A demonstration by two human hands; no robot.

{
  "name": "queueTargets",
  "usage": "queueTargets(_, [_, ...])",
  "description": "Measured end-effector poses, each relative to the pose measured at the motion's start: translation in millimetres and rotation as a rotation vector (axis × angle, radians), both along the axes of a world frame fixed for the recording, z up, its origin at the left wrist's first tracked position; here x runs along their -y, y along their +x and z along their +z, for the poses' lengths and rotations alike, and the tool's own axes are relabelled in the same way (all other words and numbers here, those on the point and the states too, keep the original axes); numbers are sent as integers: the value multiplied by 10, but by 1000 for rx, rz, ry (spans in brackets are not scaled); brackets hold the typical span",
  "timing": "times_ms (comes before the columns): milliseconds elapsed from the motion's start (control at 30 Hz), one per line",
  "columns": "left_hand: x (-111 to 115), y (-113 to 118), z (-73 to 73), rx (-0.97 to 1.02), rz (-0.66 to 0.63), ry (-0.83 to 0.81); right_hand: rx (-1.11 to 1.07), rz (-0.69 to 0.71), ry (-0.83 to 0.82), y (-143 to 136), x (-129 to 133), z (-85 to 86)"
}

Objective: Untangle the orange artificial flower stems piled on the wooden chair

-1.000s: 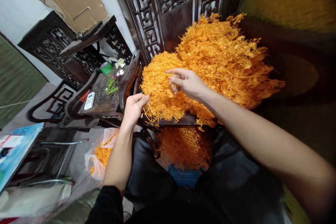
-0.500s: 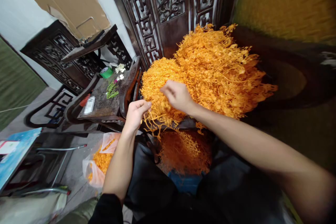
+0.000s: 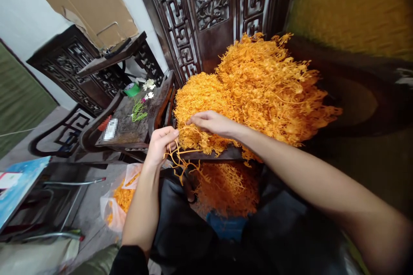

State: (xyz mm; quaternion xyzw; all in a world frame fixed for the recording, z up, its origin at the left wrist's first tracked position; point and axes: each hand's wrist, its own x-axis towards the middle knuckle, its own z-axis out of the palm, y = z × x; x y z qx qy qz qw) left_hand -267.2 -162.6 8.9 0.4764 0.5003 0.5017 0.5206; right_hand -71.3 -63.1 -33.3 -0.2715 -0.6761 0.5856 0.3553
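My left hand point(image 3: 163, 144) is closed in a pinch on a bare, branching orange stem point(image 3: 183, 164), whose forked ends hang over the dark seat edge. To its right, my right hand point(image 3: 214, 123) has its fingers pressed together on a thin orange sprig point(image 3: 202, 137) that droops below them. A fine orange strand spans the short gap between both hands' fingertips. Behind them lies a low heap of small orange florets point(image 3: 204, 90). A taller, looser pile of orange sprigs point(image 3: 271, 90) stands beside it to the right.
Between my knees, orange stems point(image 3: 229, 187) fill a blue container point(image 3: 227, 225). A plastic bag of orange bits point(image 3: 122, 197) rests on the floor at left. The wooden chair beside me point(image 3: 124, 122) holds green tape point(image 3: 132, 90) and white flowers point(image 3: 149, 85). A blue tabletop point(image 3: 24, 184) juts in from the left.
My right hand has lowered and turned flatter, its fingertips now nearer my left hand. My left hand has shifted slightly left and down, and the stem hangs lower.
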Motion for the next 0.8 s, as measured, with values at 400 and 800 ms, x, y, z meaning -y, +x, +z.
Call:
queueTargets(400, [19, -168, 17, 177, 96, 69, -295, -247, -332, 181, -366, 25])
queueTargets(800, [30, -104, -6, 36, 194, 118, 25, -64, -236, -154, 22, -75])
